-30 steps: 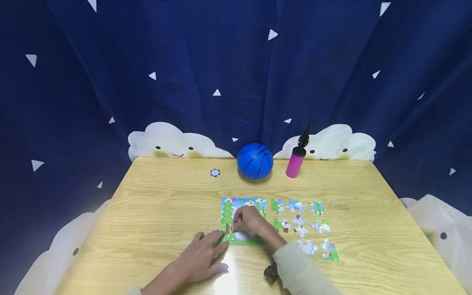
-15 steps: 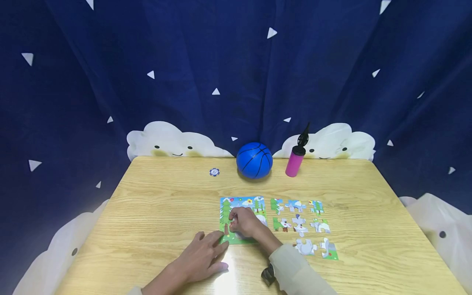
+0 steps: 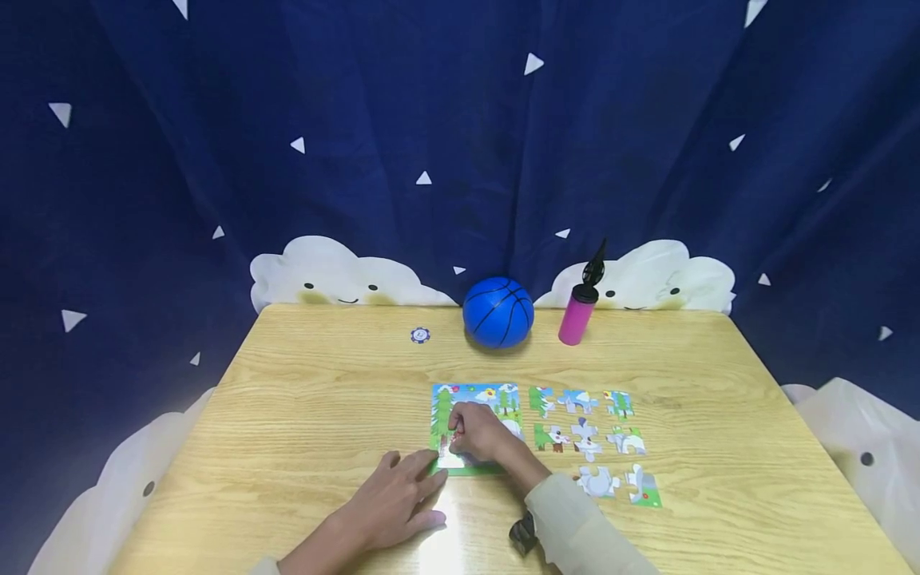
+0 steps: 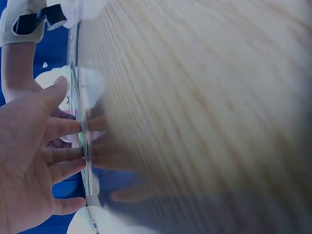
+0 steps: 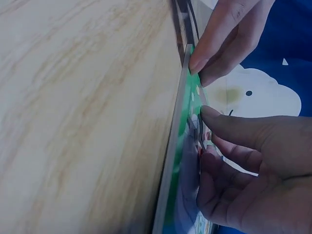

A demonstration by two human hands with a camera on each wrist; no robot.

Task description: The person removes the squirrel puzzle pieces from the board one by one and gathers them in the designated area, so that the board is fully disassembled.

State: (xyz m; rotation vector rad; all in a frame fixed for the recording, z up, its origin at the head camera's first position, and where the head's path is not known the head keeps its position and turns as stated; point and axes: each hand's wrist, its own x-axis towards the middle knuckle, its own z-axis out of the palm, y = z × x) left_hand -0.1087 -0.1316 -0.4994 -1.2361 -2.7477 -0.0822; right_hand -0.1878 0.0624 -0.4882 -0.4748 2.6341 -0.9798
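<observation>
A picture jigsaw board showing trees and sky lies on the wooden table. Over its lower left part, my right hand pinches a small jigsaw piece between thumb and fingers. The right wrist view shows that piece tilted on edge, close against the board's face; its picture is mostly hidden by the fingers. My left hand lies with fingers spread and fairly straight, its fingertips at the board's lower left corner.
Right of the board, loose jigsaw pieces lie in rows, some partly near my right sleeve. Farther back are a blue ball, a pink pump with a black top, and a poker chip. A dark blue curtain hangs behind the table.
My right hand and forearm have shifted slightly left over the board, still pinching the piece. A bright glare now shows on the board beside its fingers. My left hand has stayed in place.
</observation>
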